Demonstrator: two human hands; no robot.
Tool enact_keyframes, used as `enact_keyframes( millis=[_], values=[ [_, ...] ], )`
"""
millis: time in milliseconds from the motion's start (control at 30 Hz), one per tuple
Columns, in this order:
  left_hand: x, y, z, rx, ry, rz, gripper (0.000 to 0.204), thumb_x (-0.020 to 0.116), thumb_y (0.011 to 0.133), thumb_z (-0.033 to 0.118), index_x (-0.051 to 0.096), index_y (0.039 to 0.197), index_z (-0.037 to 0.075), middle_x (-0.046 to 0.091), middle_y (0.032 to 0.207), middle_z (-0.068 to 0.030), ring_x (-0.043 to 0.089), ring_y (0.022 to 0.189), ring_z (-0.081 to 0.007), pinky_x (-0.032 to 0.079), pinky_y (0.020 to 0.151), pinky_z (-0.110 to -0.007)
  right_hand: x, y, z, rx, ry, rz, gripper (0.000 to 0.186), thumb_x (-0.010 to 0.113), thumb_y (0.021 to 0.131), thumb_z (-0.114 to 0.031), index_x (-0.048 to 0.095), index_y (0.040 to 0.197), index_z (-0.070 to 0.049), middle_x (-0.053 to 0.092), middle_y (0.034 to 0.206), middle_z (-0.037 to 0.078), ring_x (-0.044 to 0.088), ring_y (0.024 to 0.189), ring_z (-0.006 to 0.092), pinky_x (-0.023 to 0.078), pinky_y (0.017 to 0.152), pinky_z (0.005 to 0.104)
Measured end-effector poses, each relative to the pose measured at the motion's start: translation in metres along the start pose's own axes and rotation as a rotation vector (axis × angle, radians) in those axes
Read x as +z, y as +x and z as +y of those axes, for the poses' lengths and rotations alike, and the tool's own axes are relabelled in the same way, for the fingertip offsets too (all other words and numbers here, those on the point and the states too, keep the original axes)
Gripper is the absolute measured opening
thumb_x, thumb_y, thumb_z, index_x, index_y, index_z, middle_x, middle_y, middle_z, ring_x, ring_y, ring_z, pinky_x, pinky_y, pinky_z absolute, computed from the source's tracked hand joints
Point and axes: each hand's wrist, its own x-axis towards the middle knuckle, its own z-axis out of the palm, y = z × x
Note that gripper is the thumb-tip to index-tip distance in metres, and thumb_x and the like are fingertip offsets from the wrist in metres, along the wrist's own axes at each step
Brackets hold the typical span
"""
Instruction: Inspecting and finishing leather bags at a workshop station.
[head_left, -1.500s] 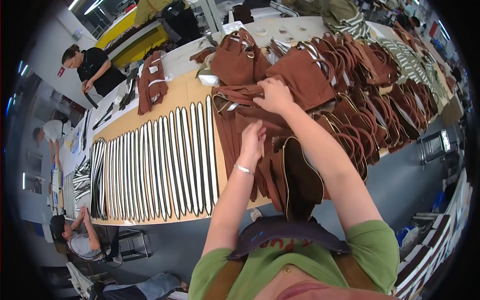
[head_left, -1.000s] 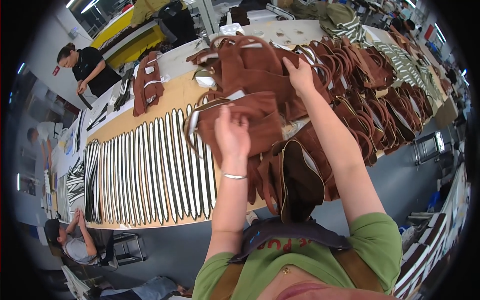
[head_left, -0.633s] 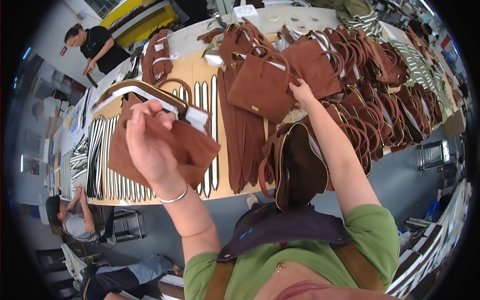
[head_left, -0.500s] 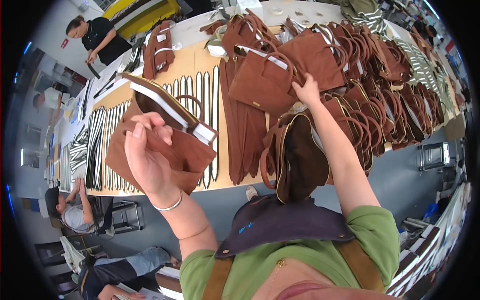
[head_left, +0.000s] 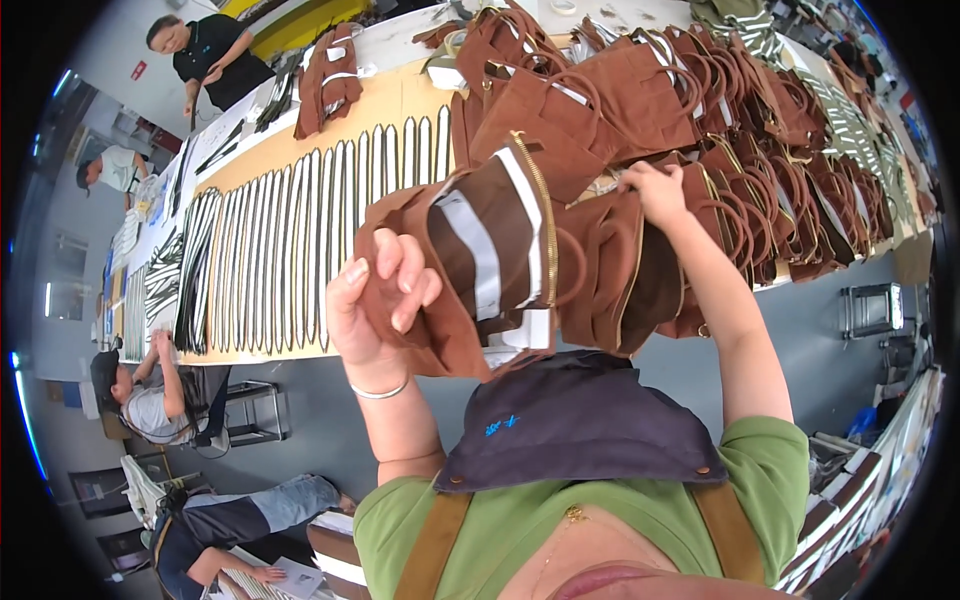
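My left hand point(head_left: 385, 300) is closed on a brown suede handbag point(head_left: 425, 325), raised above the table's near edge. This bag gapes toward me, showing a dark lining, white strips and a gold zip along its rim; just how the fingers grip it is partly hidden. My right hand point(head_left: 655, 195) has its fingers curled at the upper edge of a second brown handbag point(head_left: 600, 262), which stands partly open to the right of the first. Behind the two, another brown handbag point(head_left: 545, 130) with looped handles leans against the pile.
Rows of brown handbags point(head_left: 790, 120) fill the table's right side. Black-and-white strips point(head_left: 290, 240) lie side by side on the left. A folded brown bundle point(head_left: 328, 85) sits farther back. One person point(head_left: 210, 60) stands across the table; another point(head_left: 160, 400) sits at the left. A metal stool point(head_left: 872, 308) stands at right.
My left hand has carried its handbag to the right and turned the mouth toward me. My right hand has shifted slightly right, from the leaning handbag to the upper edge of the nearer one.
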Motion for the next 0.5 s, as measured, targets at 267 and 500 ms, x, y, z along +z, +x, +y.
enact_keyframes(
  millis=[267, 500],
  values=[
    [0.018, -0.023, -0.002, 0.122, -0.144, -0.023, 0.02, 0.046, 0.095, 0.027, 0.039, 0.085, 0.011, 0.044, 0.079, -0.002, 0.041, 0.049, -0.0068, 0.037, 0.068, -0.03, -0.03, -0.018, -0.029, 0.004, 0.085, -0.234, 0.046, 0.056, 0.076, 0.005, 0.067, 0.111, -0.022, 0.061, 0.121, 0.002, 0.055, 0.118, 0.023, 0.034, 0.1, 0.0457],
    [0.036, -0.07, 0.033, 0.396, 0.022, 0.115, 0.018, 0.053, 0.09, 0.022, 0.041, 0.085, 0.009, 0.045, 0.077, -0.0044, 0.042, 0.048, -0.01, 0.038, 0.065, -0.032, -0.071, -0.097, -0.191, -0.326, 1.077, 0.392, 0.02, 0.057, 0.083, 0.004, 0.064, 0.098, -0.007, 0.061, 0.099, 0.009, 0.058, 0.099, 0.0274, 0.046, 0.088, 0.0385]
  ],
)
